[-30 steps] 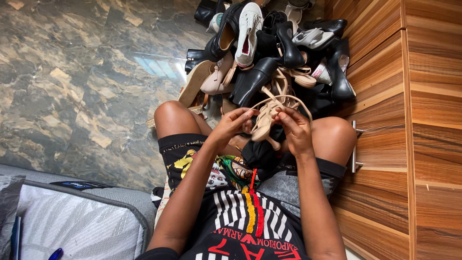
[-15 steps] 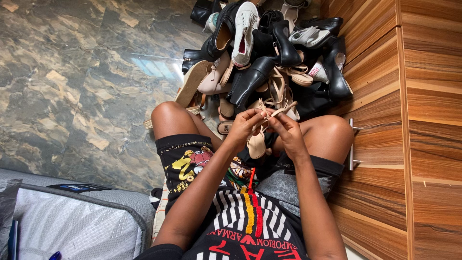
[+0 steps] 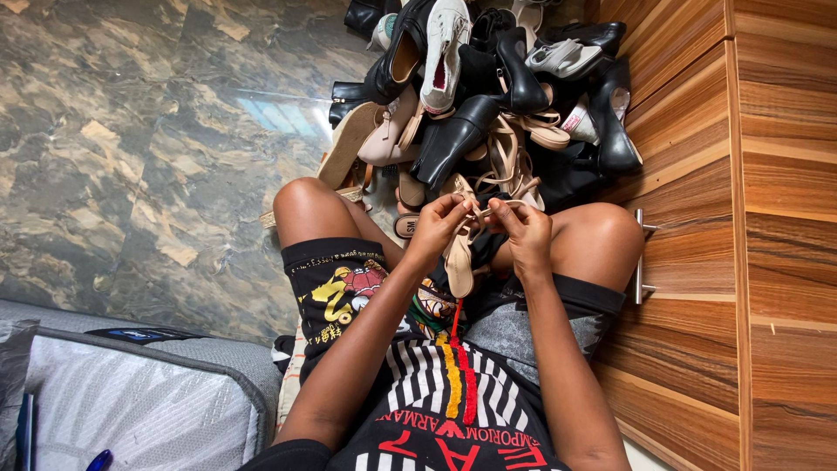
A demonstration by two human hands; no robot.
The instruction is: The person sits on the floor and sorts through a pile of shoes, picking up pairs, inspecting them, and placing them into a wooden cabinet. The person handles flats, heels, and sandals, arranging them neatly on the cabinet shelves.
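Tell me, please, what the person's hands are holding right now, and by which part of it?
Both hands, left hand and right hand, hold a beige strappy sandal by its thin straps near the top; its sole hangs down between the knees.

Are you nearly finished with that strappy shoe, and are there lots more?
No finished shoes show set apart. In hand: the left hand and right hand pinch the thin strap of a beige sandal over the lap. Left: a big pile of shoes lies jumbled on the floor ahead.
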